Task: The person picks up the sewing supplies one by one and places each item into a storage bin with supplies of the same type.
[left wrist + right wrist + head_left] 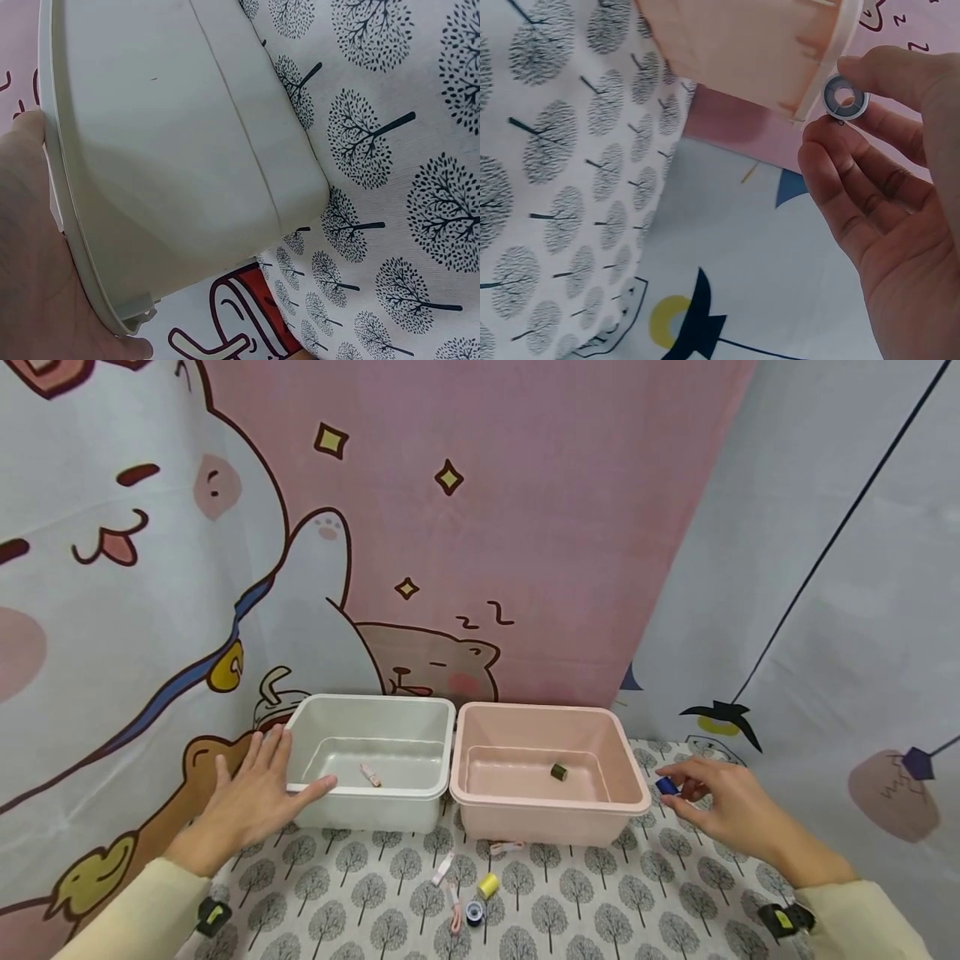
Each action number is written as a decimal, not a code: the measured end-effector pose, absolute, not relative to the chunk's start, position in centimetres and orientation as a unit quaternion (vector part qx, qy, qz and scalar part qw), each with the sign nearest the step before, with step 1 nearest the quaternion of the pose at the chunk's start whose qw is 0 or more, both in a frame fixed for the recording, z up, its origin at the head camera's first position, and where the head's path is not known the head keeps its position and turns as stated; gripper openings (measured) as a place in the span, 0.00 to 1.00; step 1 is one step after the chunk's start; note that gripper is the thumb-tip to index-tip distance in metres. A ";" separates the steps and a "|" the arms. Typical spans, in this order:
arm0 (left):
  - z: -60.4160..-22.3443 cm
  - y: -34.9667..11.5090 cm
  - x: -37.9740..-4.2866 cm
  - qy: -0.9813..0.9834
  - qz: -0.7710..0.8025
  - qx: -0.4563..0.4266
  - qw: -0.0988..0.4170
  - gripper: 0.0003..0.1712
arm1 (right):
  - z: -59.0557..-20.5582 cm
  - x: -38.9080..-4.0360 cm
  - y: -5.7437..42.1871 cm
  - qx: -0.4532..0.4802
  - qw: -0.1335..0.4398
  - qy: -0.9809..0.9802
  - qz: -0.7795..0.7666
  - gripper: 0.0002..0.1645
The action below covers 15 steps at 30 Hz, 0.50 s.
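Observation:
My left hand (251, 797), fingers spread, rests at the front left rim of the white bin (371, 814); the left wrist view has the hand along that bin's rim (67, 187). Between thumb and fingers, my right hand (723, 797) pinches a small blue thread spool (667, 786), to the right of the pink bin (551, 827). The right wrist view looks at the spool's round end (845, 97) with its central hole. Inside the white bin lies a small pale pink bundle (371, 775). A dark green spool (558, 772) is in the pink bin.
In front of the bins lie a yellow spool (488, 885), a dark spool on end (474, 912), and small pink-white bundles (455, 910), one of them (507, 847) close to the pink bin. A tree-patterned cloth (330, 893) covers the table. A cartoon curtain (540, 527) hangs behind.

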<state>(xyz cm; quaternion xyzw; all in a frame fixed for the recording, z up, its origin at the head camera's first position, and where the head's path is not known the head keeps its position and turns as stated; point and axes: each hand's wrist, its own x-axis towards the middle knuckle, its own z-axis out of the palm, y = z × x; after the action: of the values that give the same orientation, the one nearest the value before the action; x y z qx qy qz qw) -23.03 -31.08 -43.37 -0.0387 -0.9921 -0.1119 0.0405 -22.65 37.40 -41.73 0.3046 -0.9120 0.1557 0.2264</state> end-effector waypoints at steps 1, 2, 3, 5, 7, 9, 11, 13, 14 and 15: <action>-43.4 -31.1 -23.0 -0.992 -0.111 -0.039 0.041 0.76 | -41.4 -22.7 37.3 0.306 0.228 -0.911 0.154 0.27; -43.4 -31.1 -23.1 -0.992 -0.112 -0.039 0.040 0.76 | -41.1 -22.8 37.1 0.309 0.229 -0.910 0.154 0.27; -43.3 -31.1 -23.1 -0.992 -0.112 -0.039 0.041 0.76 | -40.8 -22.9 37.0 0.312 0.231 -0.909 0.153 0.27; -43.3 -31.1 -23.1 -0.992 -0.112 -0.039 0.040 0.76 | -40.3 -23.2 36.6 0.316 0.229 -0.908 0.152 0.27; -43.3 -31.1 -23.1 -0.992 -0.112 -0.039 0.039 0.76 | -39.9 -23.4 36.2 0.321 0.230 -0.906 0.151 0.26; -43.4 -31.1 -23.0 -0.992 -0.111 -0.038 0.038 0.76 | -39.5 -23.7 35.7 0.325 0.229 -0.905 0.150 0.26; -43.4 -31.1 -23.0 -0.992 -0.110 -0.038 0.037 0.76 | -39.1 -23.9 35.1 0.328 0.228 -0.905 0.150 0.25; -43.3 -31.1 -23.0 -0.993 -0.109 -0.039 0.038 0.76 | -38.7 -24.0 34.6 0.328 0.225 -0.905 0.150 0.24; -43.3 -31.1 -22.9 -0.993 -0.109 -0.039 0.038 0.76 | -38.5 -24.1 34.3 0.327 0.223 -0.906 0.149 0.24; -43.3 -31.1 -22.9 -0.993 -0.109 -0.039 0.038 0.76 | -38.3 -24.2 34.0 0.327 0.221 -0.906 0.150 0.23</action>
<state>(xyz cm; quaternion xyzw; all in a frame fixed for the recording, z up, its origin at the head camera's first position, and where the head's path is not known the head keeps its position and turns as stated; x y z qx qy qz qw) -22.94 -31.08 -43.33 -0.0390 -0.9925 -0.1094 0.0380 -24.17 34.03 -38.31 0.3272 -0.9065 0.1496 0.2209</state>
